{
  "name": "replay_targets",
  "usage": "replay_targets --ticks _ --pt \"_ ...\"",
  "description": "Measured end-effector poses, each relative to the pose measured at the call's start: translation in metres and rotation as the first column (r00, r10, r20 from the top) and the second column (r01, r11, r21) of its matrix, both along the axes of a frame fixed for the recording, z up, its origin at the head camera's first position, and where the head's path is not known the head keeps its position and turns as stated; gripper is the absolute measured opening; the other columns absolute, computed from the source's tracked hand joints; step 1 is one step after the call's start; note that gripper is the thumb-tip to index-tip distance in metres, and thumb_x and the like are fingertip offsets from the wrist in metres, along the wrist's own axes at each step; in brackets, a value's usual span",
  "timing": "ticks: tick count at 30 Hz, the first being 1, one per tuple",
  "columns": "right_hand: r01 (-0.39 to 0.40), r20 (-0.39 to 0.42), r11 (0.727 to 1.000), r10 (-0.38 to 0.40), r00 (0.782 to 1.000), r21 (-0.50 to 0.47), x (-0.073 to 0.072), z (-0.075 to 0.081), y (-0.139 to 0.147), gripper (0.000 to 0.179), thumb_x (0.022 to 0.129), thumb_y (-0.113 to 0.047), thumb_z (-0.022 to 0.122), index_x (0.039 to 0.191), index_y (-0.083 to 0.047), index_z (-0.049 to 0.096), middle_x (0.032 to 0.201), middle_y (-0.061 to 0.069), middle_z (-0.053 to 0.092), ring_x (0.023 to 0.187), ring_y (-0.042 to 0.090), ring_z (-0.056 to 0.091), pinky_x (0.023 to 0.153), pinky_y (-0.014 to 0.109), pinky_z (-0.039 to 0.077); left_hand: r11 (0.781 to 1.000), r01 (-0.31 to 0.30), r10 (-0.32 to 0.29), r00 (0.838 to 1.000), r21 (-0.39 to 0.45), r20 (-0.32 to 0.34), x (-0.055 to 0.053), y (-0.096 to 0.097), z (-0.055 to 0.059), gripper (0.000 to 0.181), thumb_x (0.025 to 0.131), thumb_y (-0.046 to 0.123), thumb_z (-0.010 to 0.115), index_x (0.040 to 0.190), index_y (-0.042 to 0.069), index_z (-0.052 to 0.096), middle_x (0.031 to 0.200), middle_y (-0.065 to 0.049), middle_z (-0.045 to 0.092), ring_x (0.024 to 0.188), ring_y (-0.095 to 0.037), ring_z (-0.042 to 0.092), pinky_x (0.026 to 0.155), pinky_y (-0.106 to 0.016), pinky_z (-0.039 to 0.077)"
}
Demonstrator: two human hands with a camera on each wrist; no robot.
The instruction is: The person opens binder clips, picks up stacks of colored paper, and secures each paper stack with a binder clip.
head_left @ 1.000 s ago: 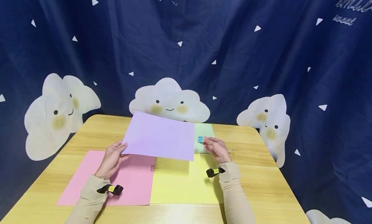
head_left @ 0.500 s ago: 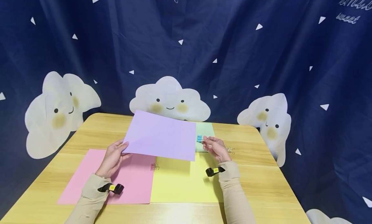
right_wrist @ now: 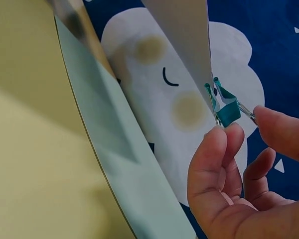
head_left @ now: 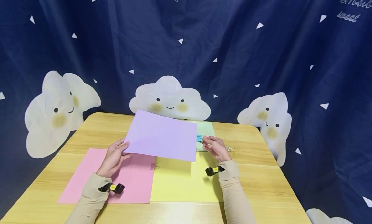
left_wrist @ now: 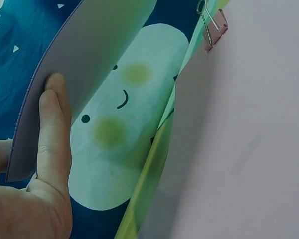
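My left hand (head_left: 112, 157) pinches a purple sheet of paper (head_left: 162, 135) by its near left corner, thumb above and fingers beneath. The sheet is held tilted above the table. My right hand (head_left: 215, 148) squeezes the wire handles of a blue binder clip (right_wrist: 229, 112) between thumb and fingers. In the right wrist view the clip's mouth is spread at the edge of the purple sheet; I cannot tell whether the edge lies inside it. Under the left hand lies a pink sheet (head_left: 130, 188) with a pink binder clip (left_wrist: 216, 30) on its right edge.
A yellow sheet (head_left: 186, 185) lies on the wooden table (head_left: 261, 191), right of the pink one. Behind it is a pale green sheet (head_left: 207, 128), partly hidden by the purple paper. A gold-coloured clip (head_left: 231, 149) sits by the right hand. A dark blue curtain (head_left: 232, 40) hangs behind.
The purple sheet has shifted slightly right. The blue clip has moved slightly left relative to it, so its mouth now meets the sheet's right edge. Both hands keep their holds.
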State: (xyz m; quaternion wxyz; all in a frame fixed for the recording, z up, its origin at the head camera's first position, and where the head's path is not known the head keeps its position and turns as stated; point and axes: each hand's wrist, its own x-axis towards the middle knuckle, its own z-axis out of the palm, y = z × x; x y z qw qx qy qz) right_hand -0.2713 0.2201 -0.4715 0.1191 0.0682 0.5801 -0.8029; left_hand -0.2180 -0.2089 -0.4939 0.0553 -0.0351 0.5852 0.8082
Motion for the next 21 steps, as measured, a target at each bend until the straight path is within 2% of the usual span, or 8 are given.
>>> replay_targets --ticks 21 --pt "-0.020 0.011 1.000 0.020 1.000 0.011 -0.0018 -0.0024 -0.0008 0.021 0.105 -0.004 0.057 0.084 -0.009 0.055 0.085 0.003 0.067 0.071 0.009 0.061 0.066 0.017 0.058 1.000 0.020 -0.020 1.000 -0.013 -0.010 0.0021 0.0053 0.0013 0.033 0.109 0.019 0.054 0.135 0.004 0.042 0.098 0.012 0.075 0.088 -0.004 0.075 0.082 -0.024 0.065"
